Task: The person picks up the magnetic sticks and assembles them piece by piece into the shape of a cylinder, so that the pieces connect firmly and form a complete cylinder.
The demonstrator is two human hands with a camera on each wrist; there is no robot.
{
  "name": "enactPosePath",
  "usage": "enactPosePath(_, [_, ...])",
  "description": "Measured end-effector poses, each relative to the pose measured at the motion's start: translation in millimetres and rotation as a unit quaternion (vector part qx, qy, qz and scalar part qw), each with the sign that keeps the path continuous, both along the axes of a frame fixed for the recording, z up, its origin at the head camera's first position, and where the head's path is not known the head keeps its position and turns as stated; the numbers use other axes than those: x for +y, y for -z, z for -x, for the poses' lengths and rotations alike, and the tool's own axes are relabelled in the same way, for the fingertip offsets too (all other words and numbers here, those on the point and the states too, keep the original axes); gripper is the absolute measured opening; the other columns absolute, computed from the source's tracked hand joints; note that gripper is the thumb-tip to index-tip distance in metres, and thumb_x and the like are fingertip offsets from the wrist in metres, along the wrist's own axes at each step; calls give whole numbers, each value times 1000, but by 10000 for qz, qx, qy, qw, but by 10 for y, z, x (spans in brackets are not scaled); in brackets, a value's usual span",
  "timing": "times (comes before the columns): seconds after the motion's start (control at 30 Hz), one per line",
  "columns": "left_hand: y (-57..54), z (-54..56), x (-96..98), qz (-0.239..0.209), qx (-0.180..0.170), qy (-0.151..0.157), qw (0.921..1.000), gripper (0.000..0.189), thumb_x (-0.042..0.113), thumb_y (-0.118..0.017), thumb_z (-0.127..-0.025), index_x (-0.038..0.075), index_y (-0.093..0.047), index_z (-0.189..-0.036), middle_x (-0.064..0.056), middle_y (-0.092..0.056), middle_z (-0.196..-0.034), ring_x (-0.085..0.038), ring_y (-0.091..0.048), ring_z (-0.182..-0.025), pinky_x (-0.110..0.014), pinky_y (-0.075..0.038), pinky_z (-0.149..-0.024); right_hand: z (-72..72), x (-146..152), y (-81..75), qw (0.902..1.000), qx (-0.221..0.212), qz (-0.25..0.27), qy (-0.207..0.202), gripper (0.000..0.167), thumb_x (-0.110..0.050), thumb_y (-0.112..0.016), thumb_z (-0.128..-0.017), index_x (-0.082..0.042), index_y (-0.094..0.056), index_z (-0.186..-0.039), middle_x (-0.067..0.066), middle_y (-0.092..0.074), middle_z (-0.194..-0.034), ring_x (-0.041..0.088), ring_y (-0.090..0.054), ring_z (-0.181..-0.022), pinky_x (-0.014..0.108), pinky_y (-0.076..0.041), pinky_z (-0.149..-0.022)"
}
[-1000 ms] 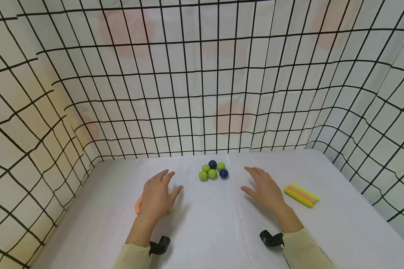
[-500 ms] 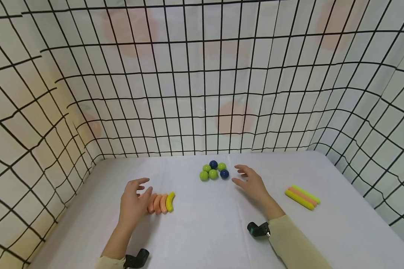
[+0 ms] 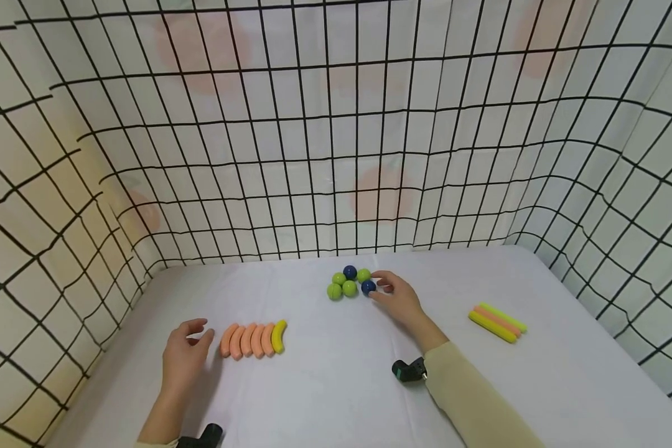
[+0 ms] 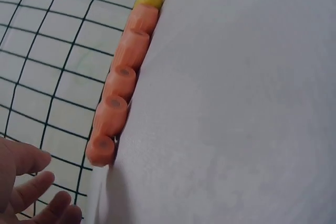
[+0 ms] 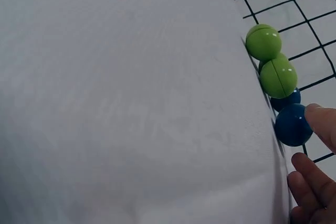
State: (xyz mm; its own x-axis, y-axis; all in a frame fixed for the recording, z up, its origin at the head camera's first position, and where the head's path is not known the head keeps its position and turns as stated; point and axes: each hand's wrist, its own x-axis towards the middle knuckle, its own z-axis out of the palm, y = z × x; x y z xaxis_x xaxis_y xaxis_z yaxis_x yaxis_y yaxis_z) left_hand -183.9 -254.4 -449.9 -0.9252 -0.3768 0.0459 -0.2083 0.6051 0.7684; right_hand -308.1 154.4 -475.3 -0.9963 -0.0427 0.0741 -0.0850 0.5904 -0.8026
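My right hand (image 3: 401, 305) is at the right of a cluster of small balls near the back of the table. Its thumb and fingers are spread beside the nearer dark blue ball (image 3: 368, 288); in the right wrist view the thumb overlaps the edge of that blue ball (image 5: 292, 126), and contact is unclear. Several green balls (image 3: 350, 288) and a second blue ball (image 3: 350, 272) sit close by. To the left, my left hand (image 3: 182, 358) hovers with loosely bent fingers, holding nothing. Beside it lies a row of several orange curved pieces (image 3: 246, 340), ending in a yellow one (image 3: 279, 336).
Three straight sticks, yellow (image 3: 491, 326), orange (image 3: 497, 322) and light green (image 3: 503, 317), lie together at the right. White cloth (image 3: 325, 398) covers the table. A black-gridded white curtain (image 3: 313, 155) stands along the back and sides.
My left hand has moved left and toward me, uncovering the orange and yellow row. My right hand has moved left to the nearer blue ball. The balls and sticks keep their places.
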Motion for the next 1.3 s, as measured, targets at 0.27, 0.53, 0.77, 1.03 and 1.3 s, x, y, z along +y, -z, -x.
enactPosePath(0.27, [79,5,-93,199,-266,261,9991,46,26,-56,-100,-4,-53,-135,-29,-53,-133,-41,-55,-117,-50,-49,-92,20,-56,37,9993,105,-296,200,46,-32,-74,-89,-27,-62,-133,6,-67,-126,28,-60,-119,54,-41,-103])
enactPosePath(0.53, [99,52,-72,509,-481,441,9966,49,35,-62,-96,-1,-62,-128,-26,-61,-125,-38,-60,-110,-51,-44,-86,20,-81,89,9973,164,-598,384,45,-35,-74,-88,-29,-63,-131,2,-68,-124,25,-59,-115,54,-36,-102])
enactPosePath(0.77, [110,60,-48,851,-495,460,9941,43,33,-66,-92,2,-68,-122,-21,-69,-117,-37,-62,-106,-60,-35,-89,20,-98,117,9969,241,-599,445,41,-36,-73,-89,-30,-65,-128,1,-68,-123,24,-58,-115,52,-36,-102])
enactPosePath(1.03, [84,58,-27,997,-612,435,9922,41,32,-64,-92,2,-70,-120,-20,-72,-111,-38,-63,-104,-60,-35,-88,2,-110,115,9964,312,-616,487,39,-35,-73,-89,-29,-65,-127,1,-68,-122,25,-58,-115,53,-36,-103])
enactPosePath(1.3, [80,51,-14,980,-574,322,9930,39,28,-59,-92,0,-70,-117,-18,-73,-105,-36,-64,-100,-58,-36,-86,-12,-105,108,9961,365,-612,516,39,-33,-73,-89,-28,-66,-126,3,-69,-122,27,-59,-116,54,-36,-103])
